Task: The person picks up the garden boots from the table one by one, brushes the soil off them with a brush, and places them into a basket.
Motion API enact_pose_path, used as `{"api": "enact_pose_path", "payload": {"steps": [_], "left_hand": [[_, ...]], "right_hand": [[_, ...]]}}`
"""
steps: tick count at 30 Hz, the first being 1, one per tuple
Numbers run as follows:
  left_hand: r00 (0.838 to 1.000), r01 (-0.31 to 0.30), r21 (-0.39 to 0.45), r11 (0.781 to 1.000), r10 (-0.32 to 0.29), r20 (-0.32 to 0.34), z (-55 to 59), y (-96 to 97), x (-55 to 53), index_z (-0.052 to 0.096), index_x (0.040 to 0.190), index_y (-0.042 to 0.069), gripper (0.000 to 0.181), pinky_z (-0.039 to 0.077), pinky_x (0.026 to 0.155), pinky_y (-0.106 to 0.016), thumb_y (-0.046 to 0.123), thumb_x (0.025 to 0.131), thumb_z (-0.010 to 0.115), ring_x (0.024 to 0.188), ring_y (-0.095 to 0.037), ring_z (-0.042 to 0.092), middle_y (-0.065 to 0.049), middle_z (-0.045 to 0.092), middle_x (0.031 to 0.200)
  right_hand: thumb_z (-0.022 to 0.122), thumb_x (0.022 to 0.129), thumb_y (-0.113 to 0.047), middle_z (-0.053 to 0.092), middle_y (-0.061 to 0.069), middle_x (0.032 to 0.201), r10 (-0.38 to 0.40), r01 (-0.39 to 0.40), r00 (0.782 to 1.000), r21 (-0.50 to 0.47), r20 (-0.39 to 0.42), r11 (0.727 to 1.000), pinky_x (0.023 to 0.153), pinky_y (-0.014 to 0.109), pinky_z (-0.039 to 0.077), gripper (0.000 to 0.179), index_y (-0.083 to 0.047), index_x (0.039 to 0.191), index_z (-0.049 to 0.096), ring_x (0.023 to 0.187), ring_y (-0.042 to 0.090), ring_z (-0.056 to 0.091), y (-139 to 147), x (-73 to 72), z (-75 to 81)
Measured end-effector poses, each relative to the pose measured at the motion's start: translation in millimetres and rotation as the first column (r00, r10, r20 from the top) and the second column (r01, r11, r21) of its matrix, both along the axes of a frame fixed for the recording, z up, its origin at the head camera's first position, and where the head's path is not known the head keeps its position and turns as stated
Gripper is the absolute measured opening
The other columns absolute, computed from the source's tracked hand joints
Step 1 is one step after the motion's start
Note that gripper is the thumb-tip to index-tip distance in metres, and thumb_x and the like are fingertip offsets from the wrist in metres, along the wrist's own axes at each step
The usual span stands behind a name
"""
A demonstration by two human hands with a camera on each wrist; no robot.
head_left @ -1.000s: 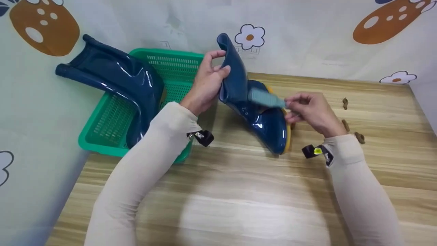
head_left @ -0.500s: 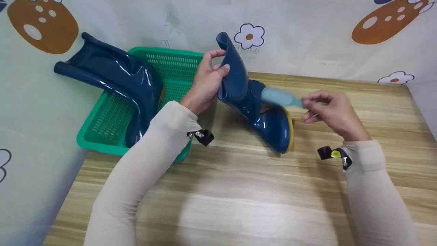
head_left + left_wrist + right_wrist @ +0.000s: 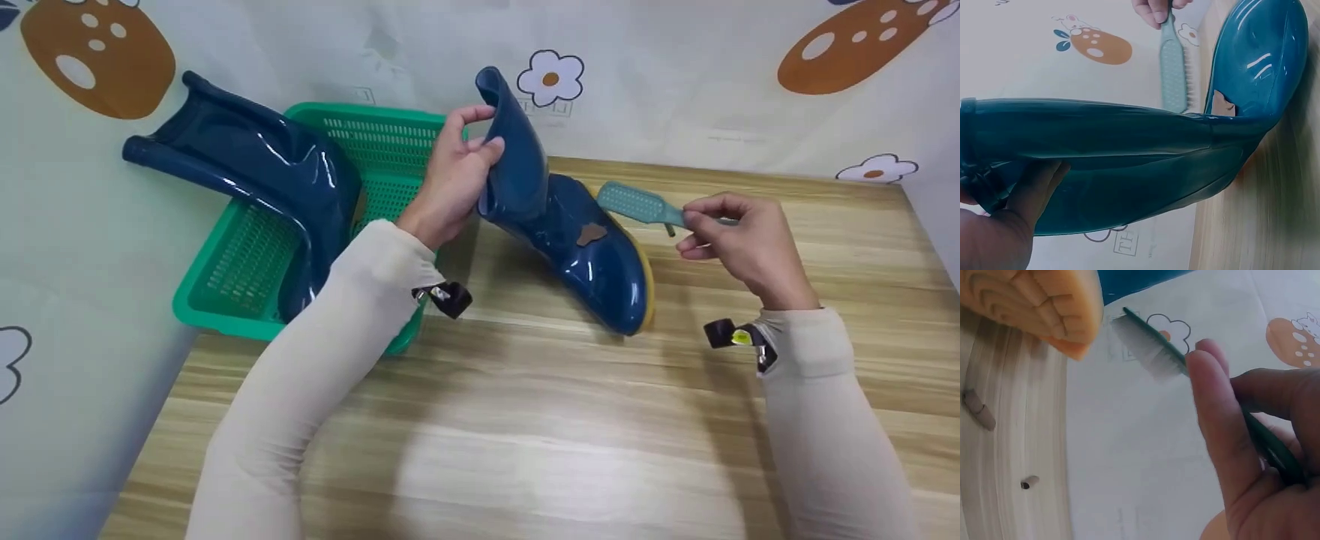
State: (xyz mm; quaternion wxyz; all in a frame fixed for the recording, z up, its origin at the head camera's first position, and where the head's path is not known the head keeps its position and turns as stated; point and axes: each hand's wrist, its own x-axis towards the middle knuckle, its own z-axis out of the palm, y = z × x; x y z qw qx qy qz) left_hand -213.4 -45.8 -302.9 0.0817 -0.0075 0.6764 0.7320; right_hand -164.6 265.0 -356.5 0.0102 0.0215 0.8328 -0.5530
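My left hand point(image 3: 454, 176) grips the top of a dark blue rubber boot point(image 3: 517, 161), thumb and fingers around its shaft opening. The boot leans, its toe toward the lower right, and its yellow sole point(image 3: 1044, 304) faces the right wrist camera. A brown patch point(image 3: 591, 234) lies on the boot's upper near the ankle. My right hand point(image 3: 750, 240) pinches the handle of a green scrub brush point(image 3: 634, 202). Pale bristles point down from the brush, and its head is just right of the boot's sole edge in the head view.
A green plastic basket point(image 3: 225, 324) stands at the left with a second blue boot point(image 3: 262, 161) leaning in it. Small brown pieces point(image 3: 979, 410) lie on the wooden tabletop point(image 3: 525, 450). A patterned wall covering point(image 3: 660, 90) rises behind and at both sides.
My right hand has drawn the brush rightward off the boot, uncovering the brown patch. The boot's toe has shifted slightly right. My left hand keeps its grip.
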Motion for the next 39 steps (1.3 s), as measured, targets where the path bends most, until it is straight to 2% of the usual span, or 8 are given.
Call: {"api": "enact_pose_path", "payload": {"steps": [6,11,15,22,26,30,35,39], "left_hand": [[1.0,-0.001,0.038,0.999,0.001,0.007,1.4,2.3,-1.4,0.041,0.126,0.02,0.03,0.052,0.08,-0.036,0.011,0.098,0.045,0.097,-0.019,0.062,-0.006,0.06,0.115],[1.0,-0.004,0.028,1.0,0.004,0.005,1.3,2.5,-2.2,0.041,0.126,0.021,0.03,0.051,0.081,-0.035,0.011,0.098,0.045,0.098,-0.018,0.062,-0.005,0.06,0.116],[1.0,-0.008,0.013,1.0,0.008,0.011,0.7,3.3,-2.5,0.042,0.126,0.021,0.03,0.051,0.083,-0.035,0.01,0.098,0.046,0.099,-0.017,0.061,-0.004,0.059,0.118],[1.0,-0.003,0.024,1.0,0.003,0.012,0.7,3.9,-2.3,0.041,0.126,0.021,0.031,0.052,0.079,-0.034,0.01,0.098,0.045,0.097,-0.019,0.062,-0.006,0.06,0.116],[1.0,-0.006,0.022,1.0,0.006,0.014,0.3,2.5,-2.2,0.04,0.127,0.023,0.031,0.053,0.078,-0.036,0.011,0.098,0.044,0.097,-0.019,0.062,-0.005,0.06,0.117],[1.0,-0.001,0.025,1.0,0.001,0.018,-0.4,2.2,-1.9,0.039,0.127,0.023,0.032,0.053,0.077,-0.036,0.012,0.098,0.044,0.097,-0.019,0.062,-0.005,0.06,0.117],[1.0,0.01,0.048,0.999,-0.011,0.019,0.1,3.2,-1.9,0.039,0.127,0.022,0.031,0.054,0.075,-0.035,0.01,0.098,0.043,0.095,-0.021,0.063,-0.007,0.06,0.116],[1.0,0.003,0.046,0.999,-0.004,0.024,0.9,3.3,-2.3,0.039,0.127,0.023,0.031,0.054,0.073,-0.036,0.01,0.099,0.043,0.094,-0.021,0.064,-0.007,0.06,0.115]], "right_hand": [[0.059,0.091,-0.009,0.065,0.013,0.085,0.138,-0.148,0.985,0.102,0.1,0.984,0.062,0.034,0.055,0.022,0.008,0.104,0.063,0.064,0.02,0.067,-7,2.0,-0.6],[0.059,0.09,-0.008,0.065,0.014,0.086,0.036,-0.031,0.999,0.161,-0.028,0.987,0.058,0.028,0.054,0.02,0.008,0.101,0.064,0.059,0.015,0.066,-10,-1.5,-1.3],[0.059,0.09,-0.008,0.061,0.015,0.088,-0.024,0.032,0.996,0.092,-0.084,0.995,0.06,0.027,0.054,0.021,0.009,0.102,0.063,0.06,0.014,0.067,-9,-2.2,-3.4],[0.059,0.091,-0.009,0.065,0.016,0.089,0.113,-0.119,0.992,0.104,0.061,0.987,0.061,0.032,0.055,0.02,0.007,0.102,0.063,0.064,0.02,0.067,-10,0.7,-6.6],[0.059,0.09,-0.007,0.065,0.017,0.09,0.034,-0.028,0.999,0.145,-0.04,0.989,0.057,0.028,0.054,0.019,0.008,0.101,0.064,0.06,0.016,0.066,-10,-1.4,-7.3],[0.06,0.089,-0.005,0.063,0.016,0.088,-0.033,0.041,0.994,0.075,-0.101,0.996,0.058,0.027,0.054,0.019,0.008,0.102,0.064,0.059,0.014,0.066,-8,-1.7,-8.8],[0.061,0.089,-0.008,0.064,0.013,0.087,0.061,-0.061,0.998,0.001,-0.014,0.998,0.061,0.033,0.055,0.022,0.009,0.103,0.063,0.062,0.019,0.067,-6,2.1,-10.6],[0.06,0.09,-0.007,0.064,0.018,0.093,0.074,-0.073,0.997,0.101,-0.006,0.992,0.06,0.03,0.055,0.02,0.008,0.103,0.064,0.062,0.017,0.067,-9,3.5,-11.2]]}}
